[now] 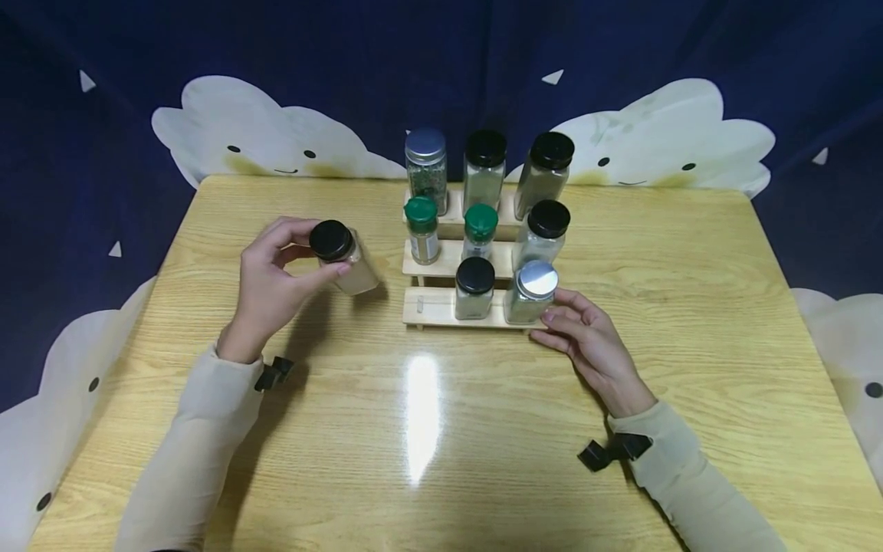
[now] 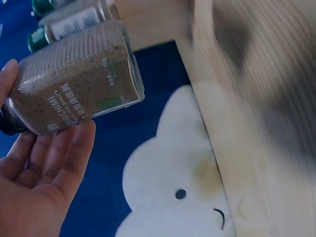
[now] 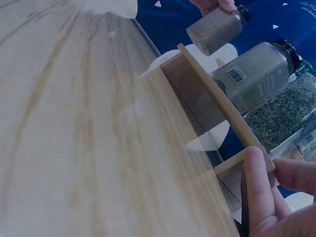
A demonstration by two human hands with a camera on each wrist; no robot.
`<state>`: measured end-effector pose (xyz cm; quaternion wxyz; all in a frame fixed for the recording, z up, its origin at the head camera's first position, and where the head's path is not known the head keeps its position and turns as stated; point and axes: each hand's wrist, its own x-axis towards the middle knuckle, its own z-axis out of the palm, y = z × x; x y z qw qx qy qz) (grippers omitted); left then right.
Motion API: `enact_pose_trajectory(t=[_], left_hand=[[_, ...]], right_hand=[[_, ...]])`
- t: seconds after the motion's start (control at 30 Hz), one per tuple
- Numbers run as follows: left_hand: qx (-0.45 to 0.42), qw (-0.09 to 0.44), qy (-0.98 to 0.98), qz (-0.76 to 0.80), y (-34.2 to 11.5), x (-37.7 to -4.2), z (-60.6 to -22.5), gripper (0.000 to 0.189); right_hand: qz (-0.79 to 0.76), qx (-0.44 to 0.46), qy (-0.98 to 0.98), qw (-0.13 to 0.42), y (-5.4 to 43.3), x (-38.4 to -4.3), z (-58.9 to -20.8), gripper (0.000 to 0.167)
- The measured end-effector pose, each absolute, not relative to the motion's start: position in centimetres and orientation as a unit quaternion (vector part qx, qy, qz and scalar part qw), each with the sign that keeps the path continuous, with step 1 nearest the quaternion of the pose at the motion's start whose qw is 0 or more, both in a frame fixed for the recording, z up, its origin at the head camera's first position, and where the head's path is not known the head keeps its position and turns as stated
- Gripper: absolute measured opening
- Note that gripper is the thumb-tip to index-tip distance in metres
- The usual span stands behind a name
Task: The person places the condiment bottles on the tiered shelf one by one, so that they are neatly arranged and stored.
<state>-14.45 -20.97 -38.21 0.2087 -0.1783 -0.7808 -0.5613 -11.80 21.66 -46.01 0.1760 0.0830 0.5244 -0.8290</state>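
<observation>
My left hand (image 1: 269,287) pinches a spice jar (image 1: 357,270) by its upper part, left of the wooden spice rack (image 1: 438,308). The jar has a black lid and brown speckled contents, and is tilted in the air with its label showing in the left wrist view. At the rack's lower right end, my right hand (image 1: 599,346) grips the corner of the bottom tier between thumb and fingers. Beside those fingers stands a silver-lidded jar (image 1: 530,299) of green flakes. A black-lidded jar (image 1: 474,295) stands mid-tier, and the tier's left spot is bare.
On the middle tier are two green-capped bottles (image 1: 424,230) and a black-lidded jar (image 1: 541,238). Three taller jars (image 1: 484,176) line the top tier. The wooden table (image 1: 483,445) meets a dark blue cloth (image 1: 441,54) with cloud shapes behind the rack.
</observation>
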Motion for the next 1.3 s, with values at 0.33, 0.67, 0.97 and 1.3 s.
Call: enact_pose_trajectory(t=[0.33,0.67,0.97,1.3], left_hand=[[-0.246,0.178,-0.767,-0.566,-18.5,-13.6,-38.2,0.054],[-0.281,0.152,-0.759,-0.568,-16.5,-13.3,-38.4,0.058],[-0.287,0.13,-0.763,-0.565,-15.0,-13.3,-38.6,0.057],[-0.289,0.109,-0.766,-0.564,-14.0,-13.5,-39.4,0.056]], right_hand=[[-0.825,0.086,0.53,0.176,21.7,-11.8,-45.9,0.037],[-0.826,0.088,0.529,0.175,21.6,-11.8,-46.0,0.037],[-0.832,0.079,0.521,0.172,21.7,-11.8,-46.0,0.036],[-0.832,0.076,0.522,0.173,21.7,-11.8,-46.2,0.037]])
